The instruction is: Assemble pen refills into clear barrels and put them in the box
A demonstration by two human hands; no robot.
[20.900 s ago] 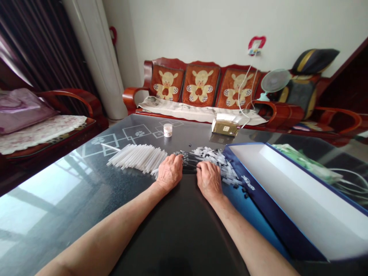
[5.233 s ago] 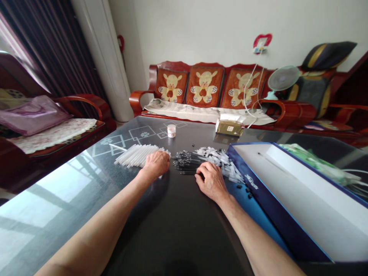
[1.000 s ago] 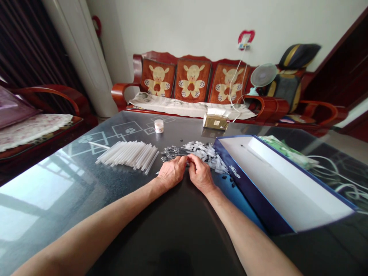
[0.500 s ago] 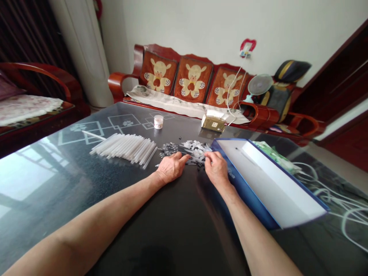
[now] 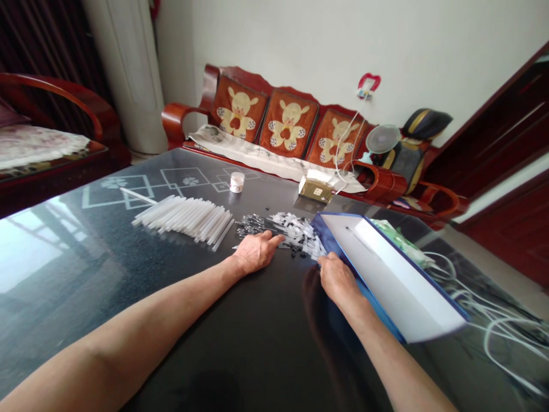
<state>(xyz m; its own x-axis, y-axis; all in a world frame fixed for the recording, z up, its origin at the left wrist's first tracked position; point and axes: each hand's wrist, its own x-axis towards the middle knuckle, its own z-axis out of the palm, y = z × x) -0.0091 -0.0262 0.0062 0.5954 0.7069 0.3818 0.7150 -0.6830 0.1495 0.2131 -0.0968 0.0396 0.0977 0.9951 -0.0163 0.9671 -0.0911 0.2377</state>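
Observation:
My left hand (image 5: 258, 252) rests on the dark table at the near edge of a pile of thin dark pen refills (image 5: 257, 224). Its index finger stretches out to the right and nothing shows gripped in it. A heap of small white plastic pieces (image 5: 295, 226), perhaps pen caps, adjoins the refills, with small black bits along its near side. My right hand (image 5: 339, 279) is at the heap's near right corner, beside the blue box, its fingers curled together; whatever they hold is hidden. Left of the piles lies a row of whitish translucent tubes (image 5: 189, 218).
An open blue box (image 5: 412, 274) with a white inside stands at the right. Behind are a small white cup (image 5: 237, 182) and a tissue pack (image 5: 315, 189). White cables (image 5: 493, 320) and a green packet (image 5: 398, 240) lie beyond the box.
My right hand has moved nearer and to the right, from the heap's right side to its near corner. The white pieces there are spread further toward me. My left hand has hardly moved.

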